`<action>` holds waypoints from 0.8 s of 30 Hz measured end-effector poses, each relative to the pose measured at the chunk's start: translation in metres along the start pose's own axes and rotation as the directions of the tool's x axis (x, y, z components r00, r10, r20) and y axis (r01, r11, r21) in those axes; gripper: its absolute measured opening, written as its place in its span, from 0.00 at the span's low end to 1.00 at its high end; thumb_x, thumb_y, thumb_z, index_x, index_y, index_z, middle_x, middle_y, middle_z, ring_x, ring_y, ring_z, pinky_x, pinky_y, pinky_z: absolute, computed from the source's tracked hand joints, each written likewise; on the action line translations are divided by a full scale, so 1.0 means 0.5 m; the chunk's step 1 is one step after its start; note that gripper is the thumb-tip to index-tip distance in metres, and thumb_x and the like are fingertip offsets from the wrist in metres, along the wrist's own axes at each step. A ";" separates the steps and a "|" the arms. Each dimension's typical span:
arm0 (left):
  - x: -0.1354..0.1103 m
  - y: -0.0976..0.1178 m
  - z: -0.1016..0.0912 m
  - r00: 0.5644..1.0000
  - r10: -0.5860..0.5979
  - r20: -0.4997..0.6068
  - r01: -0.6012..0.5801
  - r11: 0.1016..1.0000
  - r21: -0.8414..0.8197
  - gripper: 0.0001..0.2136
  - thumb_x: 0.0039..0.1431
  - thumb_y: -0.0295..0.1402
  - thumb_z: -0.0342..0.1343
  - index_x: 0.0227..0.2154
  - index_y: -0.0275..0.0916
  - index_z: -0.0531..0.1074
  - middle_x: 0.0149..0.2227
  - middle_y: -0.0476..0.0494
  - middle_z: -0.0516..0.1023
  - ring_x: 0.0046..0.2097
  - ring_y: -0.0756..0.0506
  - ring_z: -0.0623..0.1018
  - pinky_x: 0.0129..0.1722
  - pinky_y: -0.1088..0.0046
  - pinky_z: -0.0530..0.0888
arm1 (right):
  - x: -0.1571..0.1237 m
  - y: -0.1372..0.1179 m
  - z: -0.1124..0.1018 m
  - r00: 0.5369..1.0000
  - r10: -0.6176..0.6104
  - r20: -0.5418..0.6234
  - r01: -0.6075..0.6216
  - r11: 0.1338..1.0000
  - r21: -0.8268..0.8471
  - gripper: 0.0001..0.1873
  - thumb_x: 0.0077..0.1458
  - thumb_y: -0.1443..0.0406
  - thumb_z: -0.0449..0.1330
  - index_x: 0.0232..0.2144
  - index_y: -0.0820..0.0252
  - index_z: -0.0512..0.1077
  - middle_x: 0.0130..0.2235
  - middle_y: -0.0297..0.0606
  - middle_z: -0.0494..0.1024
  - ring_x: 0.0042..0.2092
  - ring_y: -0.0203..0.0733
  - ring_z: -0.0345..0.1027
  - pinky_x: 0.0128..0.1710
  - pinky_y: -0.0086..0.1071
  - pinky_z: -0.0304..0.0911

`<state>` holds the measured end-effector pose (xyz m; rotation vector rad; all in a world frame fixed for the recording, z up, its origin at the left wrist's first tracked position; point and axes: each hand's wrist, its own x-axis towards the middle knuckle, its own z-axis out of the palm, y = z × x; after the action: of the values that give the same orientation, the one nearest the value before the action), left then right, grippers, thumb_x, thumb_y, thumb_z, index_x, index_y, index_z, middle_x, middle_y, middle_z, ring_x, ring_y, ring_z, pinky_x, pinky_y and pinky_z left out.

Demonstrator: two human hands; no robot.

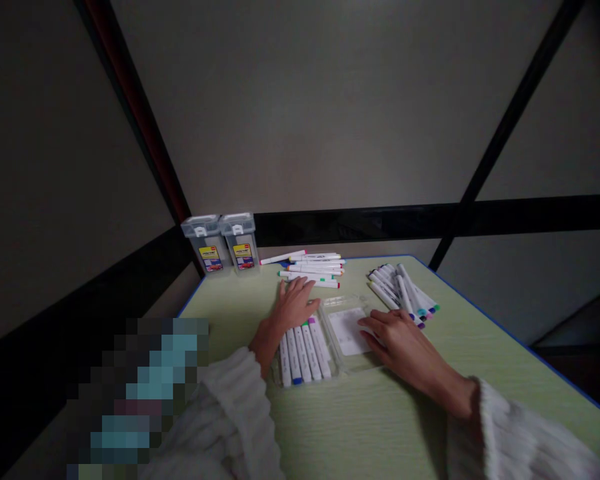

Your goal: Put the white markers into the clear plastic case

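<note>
A clear plastic marker case (336,363) lies open on the green table (380,427). Its left half holds several white markers (304,347) with coloured caps. My left hand (293,308) rests flat at the far end of those markers, fingers stretched toward a loose pile of markers (314,267) behind it. My right hand (399,343) lies flat on the case's right half, over a white insert (345,331), fingers spread. A second pile of markers (403,293) lies just beyond my right hand. Both arms wear white fuzzy sleeves.
Two closed grey marker boxes (223,243) with yellow labels stand upright at the table's far left corner. The table's blue edge (485,313) runs along the right. Black frame bars and a plain wall stand behind. A blurred patch sits at lower left.
</note>
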<state>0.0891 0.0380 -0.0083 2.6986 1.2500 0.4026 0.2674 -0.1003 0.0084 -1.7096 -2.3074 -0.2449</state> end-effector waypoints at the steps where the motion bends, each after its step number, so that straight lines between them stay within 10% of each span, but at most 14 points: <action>1: 0.000 0.000 0.000 1.000 0.002 0.000 -0.002 1.000 0.000 0.22 0.55 0.39 0.43 0.53 0.39 0.55 0.57 0.39 0.56 0.59 0.41 0.54 0.56 0.50 0.43 | 0.000 0.000 0.001 1.000 -0.006 0.001 0.006 1.000 0.006 0.10 0.54 0.70 0.49 0.35 0.61 0.70 0.30 0.37 0.71 0.32 0.40 0.64 0.37 0.34 0.51; 24: 0.008 -0.001 -0.002 0.998 0.021 -0.052 -0.025 0.996 -0.086 0.11 0.53 0.36 0.46 0.36 0.38 0.69 0.37 0.43 0.70 0.41 0.45 0.69 0.42 0.70 0.65 | 0.001 -0.014 -0.008 0.997 -0.046 0.067 0.044 0.999 0.028 0.08 0.53 0.70 0.49 0.27 0.60 0.67 0.29 0.36 0.71 0.31 0.39 0.65 0.36 0.34 0.51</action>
<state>0.0908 0.0412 -0.0066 2.6483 1.1867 0.5194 0.2611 -0.1029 0.0123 -1.6796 -2.3883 -0.1671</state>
